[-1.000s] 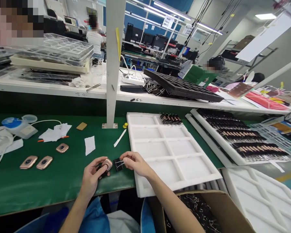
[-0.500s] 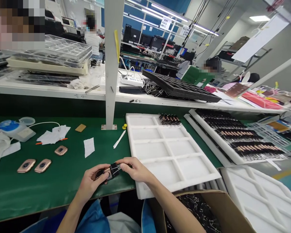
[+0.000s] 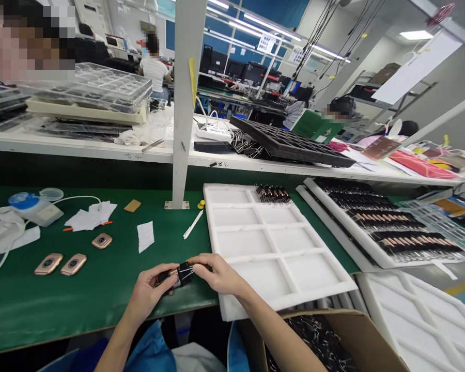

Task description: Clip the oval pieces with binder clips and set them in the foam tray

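My left hand [image 3: 152, 287] is closed around a rose-gold smartwatch case [image 3: 174, 279], thumb on its face and fingers behind. A black binder clip [image 3: 185, 273] sits across the right end of the case. My right hand [image 3: 214, 273] pinches the clip's silver wire handles between thumb and fingers. Another black piece shows at the left end of the case, mostly covered by my left hand. Three more rose-gold watch cases [image 3: 73, 264] lie on the green mat to the left, back side up.
A white foam tray [image 3: 251, 240] with clipped cases in its far right compartment lies to the right. Beyond it stands a fuller foam tray [image 3: 366, 248]. A cardboard box [image 3: 343, 323] of binder clips is below right. A white pen [image 3: 194, 224] and paper [image 3: 145, 236] lie ahead.
The view has shifted slightly, so the bench appears a little further right. Both hands keep hold of the watch case and the binder clip in nearly the same pose.
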Tool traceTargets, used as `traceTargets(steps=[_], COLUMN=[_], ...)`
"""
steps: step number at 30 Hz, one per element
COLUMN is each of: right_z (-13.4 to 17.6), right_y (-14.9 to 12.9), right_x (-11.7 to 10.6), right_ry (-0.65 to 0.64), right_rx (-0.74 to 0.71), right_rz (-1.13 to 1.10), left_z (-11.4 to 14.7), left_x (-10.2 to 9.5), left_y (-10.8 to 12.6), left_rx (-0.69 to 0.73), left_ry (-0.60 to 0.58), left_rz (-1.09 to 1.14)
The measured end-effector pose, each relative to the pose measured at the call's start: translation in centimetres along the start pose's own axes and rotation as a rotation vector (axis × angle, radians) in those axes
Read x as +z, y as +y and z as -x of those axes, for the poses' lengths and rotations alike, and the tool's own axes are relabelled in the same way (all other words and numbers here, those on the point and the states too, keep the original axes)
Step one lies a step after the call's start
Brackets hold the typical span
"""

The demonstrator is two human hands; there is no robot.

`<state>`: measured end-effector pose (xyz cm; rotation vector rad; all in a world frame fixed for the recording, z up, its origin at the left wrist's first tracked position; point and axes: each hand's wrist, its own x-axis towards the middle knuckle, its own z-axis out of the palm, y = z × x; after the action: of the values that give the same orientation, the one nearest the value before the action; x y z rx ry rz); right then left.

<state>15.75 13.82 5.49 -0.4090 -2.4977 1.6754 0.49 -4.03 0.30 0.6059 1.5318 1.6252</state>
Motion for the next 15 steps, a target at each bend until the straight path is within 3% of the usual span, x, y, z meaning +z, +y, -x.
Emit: traceTargets(steps=[5, 8, 10, 12, 13, 15], right_z=[-0.4, -1.4, -2.1, -2.7, -3.0, -3.4], right_y=[-1.0, -0.7, 0.2, 1.6, 2.4, 4.0], right_x=[-0.4, -0.9, -2.4, -5.0, -6.8, -11.1], right_ry=[-0.075, -0.089, -0.011, 0.169, 0.298, 0.578], right_rx=[0.086, 0.123, 0.16, 0.159, 0.159, 0.192], right_rz=[-0.03, -0.22, -0.378, -0.472, -0.447, -0.266], left_z=[-0.1, -1.4, -2.8, -4.5, -5.2, -6.3], left_x=[0.5, 0.1, -1.8, -5.1, -7.0, -10.9], left_y=[1.3, 3.4, 4.9, 5.9, 6.2, 5.9], left_rx=[-0.023, 0.042, 0.139, 0.172, 0.146, 0.042], left_ry=[-0.1, -0.155, -0.034, 0.279, 0.421, 0.555], left_rz=[-0.158, -0.324, -0.495, -0.761, -0.938, -1.311])
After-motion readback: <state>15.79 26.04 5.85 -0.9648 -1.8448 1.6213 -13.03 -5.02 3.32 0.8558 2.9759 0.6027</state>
